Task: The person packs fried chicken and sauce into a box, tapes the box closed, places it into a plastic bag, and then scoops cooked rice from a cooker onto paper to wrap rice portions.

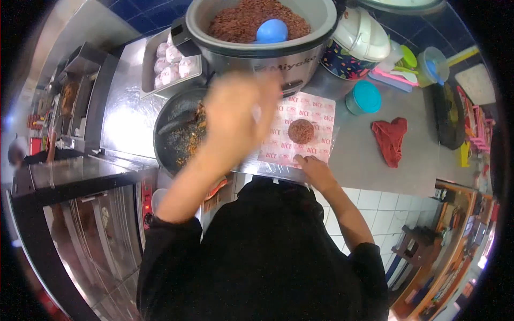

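Note:
My left hand (233, 115) is a motion blur between the black pan (166, 120) and the rice cooker; its fingers are smeared, and I cannot tell what it holds. Brown and orange bits of food lie in the pan. The fingertips of my right hand (316, 168) rest apart on the near edge of a printed wrapping paper (318, 109). On that paper sits a round mound of reddish-brown rice (301, 131). Behind it stands the rice cooker (289, 58), full of brown rice (235, 21), with a blue rounded scoop (272, 31) in it.
A metal tray (143, 72) of several wrapped balls stands back left. Rightward are a turquoise-lidded tub (365, 97), a red cloth (390, 140) and a patterned container (348, 56). A glass-fronted appliance (96, 224) is at lower left. Another person (40, 155) is at far left.

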### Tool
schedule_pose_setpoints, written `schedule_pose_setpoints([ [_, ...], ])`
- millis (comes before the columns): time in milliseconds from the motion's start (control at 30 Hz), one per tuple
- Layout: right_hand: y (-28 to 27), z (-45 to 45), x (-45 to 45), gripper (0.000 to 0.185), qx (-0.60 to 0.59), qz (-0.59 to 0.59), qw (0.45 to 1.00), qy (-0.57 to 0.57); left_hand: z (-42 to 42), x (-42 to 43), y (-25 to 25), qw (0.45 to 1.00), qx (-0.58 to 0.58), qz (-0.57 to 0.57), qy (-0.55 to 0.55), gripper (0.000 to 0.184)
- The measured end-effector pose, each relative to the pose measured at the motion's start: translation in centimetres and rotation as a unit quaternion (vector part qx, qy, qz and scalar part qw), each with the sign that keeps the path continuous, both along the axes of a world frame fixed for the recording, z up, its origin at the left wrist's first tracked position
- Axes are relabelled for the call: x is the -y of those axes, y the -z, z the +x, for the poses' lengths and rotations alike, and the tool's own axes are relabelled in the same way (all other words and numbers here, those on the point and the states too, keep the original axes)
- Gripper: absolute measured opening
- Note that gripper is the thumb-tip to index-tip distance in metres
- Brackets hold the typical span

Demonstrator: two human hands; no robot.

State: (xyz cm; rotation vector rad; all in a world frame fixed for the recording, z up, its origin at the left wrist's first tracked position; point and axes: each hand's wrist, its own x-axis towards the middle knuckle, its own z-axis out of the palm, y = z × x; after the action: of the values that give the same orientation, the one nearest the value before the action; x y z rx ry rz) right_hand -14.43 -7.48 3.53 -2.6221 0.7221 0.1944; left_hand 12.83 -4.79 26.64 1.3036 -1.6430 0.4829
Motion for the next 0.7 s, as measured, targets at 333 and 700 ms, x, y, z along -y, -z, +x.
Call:
schedule_pose_setpoints([
  [333,0.5,-1.3,4.2,0.047,0.085,0.332,0.924,0.168,-4.6,-6.8,25.2,0.868,-0.041,0.485,0.098,0.056],
  [700,1.1,-1.7,4.2,0.045,0.103,0.294,0.94,0.14,-3.0,-6.0,27.0,0.857,-0.014,0.489,0.164,0.049],
])
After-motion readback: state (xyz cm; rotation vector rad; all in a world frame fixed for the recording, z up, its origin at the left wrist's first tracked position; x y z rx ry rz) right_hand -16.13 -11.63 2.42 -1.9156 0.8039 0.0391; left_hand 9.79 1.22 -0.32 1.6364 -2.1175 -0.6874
